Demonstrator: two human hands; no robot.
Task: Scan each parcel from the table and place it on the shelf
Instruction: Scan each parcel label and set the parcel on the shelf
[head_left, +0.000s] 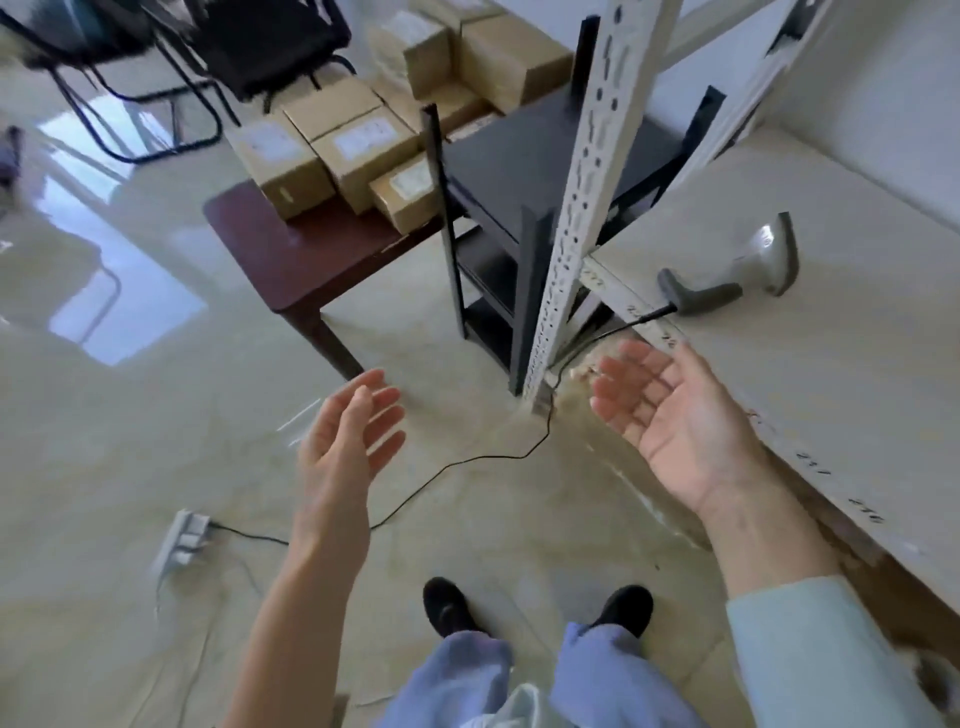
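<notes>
While held out over the pale floor (130, 405), both empty: left hand (345, 441) edge-on with fingers (387, 410) straight and loosely spread, right hand (670, 415) palm up with fingers (621, 387) relaxed and slightly parted, gripping nothing. Beyond the right fingertips and a little to their right, lying on the pale shelf (831, 364): a grey scanner (737, 275) (handle towards the shelf edge), its black cable (467, 462) dropping past the white perforated upright (587, 197) and running between the two hands to a power strip (182, 540) left of the left wrist. Well beyond the left fingertips: a dark wooden table (291, 260) bearing stacked cardboard parcels (332, 150), labels blurred. Between table and upright: a black rack (519, 171)
</notes>
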